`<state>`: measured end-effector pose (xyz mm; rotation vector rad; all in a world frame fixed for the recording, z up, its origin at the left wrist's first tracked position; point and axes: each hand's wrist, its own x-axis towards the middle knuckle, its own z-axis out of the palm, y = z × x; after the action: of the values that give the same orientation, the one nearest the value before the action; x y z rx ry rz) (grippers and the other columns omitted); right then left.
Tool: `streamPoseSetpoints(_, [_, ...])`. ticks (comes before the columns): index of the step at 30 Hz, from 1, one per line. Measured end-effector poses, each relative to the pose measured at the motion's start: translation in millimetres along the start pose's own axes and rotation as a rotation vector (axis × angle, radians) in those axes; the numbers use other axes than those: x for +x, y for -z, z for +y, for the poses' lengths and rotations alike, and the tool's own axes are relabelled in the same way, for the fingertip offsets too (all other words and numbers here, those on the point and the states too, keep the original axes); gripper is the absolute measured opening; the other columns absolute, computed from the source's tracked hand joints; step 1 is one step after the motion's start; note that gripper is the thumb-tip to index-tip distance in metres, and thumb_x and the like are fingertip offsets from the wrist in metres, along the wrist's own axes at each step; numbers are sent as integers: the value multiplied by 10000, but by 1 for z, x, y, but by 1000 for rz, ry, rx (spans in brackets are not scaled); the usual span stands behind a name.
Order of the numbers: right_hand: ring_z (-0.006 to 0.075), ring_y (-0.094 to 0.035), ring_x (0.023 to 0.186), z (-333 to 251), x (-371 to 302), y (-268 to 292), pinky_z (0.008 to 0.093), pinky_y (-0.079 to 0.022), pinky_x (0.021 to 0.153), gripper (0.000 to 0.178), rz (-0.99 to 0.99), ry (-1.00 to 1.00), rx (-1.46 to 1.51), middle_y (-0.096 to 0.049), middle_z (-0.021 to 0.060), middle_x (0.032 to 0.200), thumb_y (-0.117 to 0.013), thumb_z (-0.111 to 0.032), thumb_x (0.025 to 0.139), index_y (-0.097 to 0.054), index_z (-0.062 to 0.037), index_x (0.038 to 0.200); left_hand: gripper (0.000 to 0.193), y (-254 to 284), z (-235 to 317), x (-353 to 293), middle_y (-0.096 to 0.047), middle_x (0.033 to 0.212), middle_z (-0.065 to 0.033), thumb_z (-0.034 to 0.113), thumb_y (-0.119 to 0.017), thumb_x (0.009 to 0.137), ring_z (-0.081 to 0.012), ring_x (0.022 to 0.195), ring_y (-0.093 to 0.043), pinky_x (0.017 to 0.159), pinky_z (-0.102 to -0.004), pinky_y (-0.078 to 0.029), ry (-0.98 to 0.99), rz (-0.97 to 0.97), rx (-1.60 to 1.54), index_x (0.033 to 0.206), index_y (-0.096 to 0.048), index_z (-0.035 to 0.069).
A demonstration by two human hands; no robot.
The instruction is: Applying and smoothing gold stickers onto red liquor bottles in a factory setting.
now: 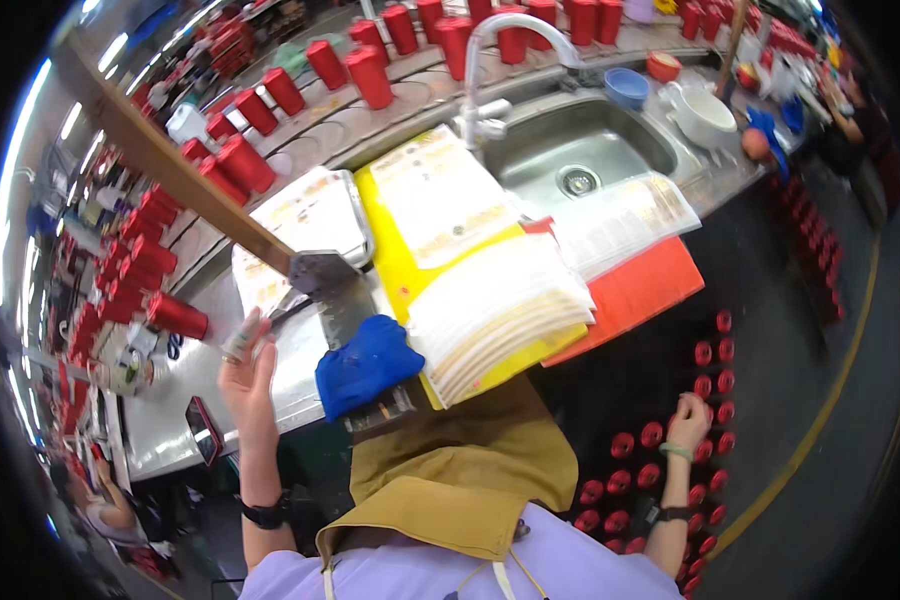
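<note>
My left hand (245,380) is raised over the metal worktop at the left, thumb and fingers apart, with a grey-white wrap around one finger. It is nearest to the white printed sheets (260,285) and a red cylinder (177,316) lying on its side. My right hand (689,424) hangs low at my right side, fingers loosely bent, nothing visible in it. Between the hands, fanned white printed sheets (500,300) lie on a yellow folder (385,230). A blue cloth (370,365) lies at the near edge, beside the sheets.
A wooden post (170,150) rises from a dark metal bracket (322,274). Behind the sheets are a steel sink (535,150) and tap (470,80). An orange-red folder (635,300) juts over the edge. Several red cylinders (370,78) line the back; a phone (204,430) lies left.
</note>
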<state>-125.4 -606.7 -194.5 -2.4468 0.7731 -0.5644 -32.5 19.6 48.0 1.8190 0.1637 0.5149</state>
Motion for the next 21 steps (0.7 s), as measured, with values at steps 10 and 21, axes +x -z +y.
streamPoseSetpoints(10, [333,-682,889,-490,157,18,382,-537,794,175,-281,1164,513,-679,161,999,-660,11,985,-706,-10,1153,540,147,-60,179,-662,1412,-166,138,-715,1030,-226,1315,-623,1101,-344,-492,-187,362,201,1525,-546,1])
streamPoseSetpoints(21, [395,-701,1132,-836,130,-284,497,-591,924,616,-442,1400,127,-656,176,1285,-726,-349,990,-496,-200,1542,1148,44,-150,465,-541,1540,-242,356,-991,709,-341,1408,-555,1193,-436,-435,-306,138,638,1613,-383,-6])
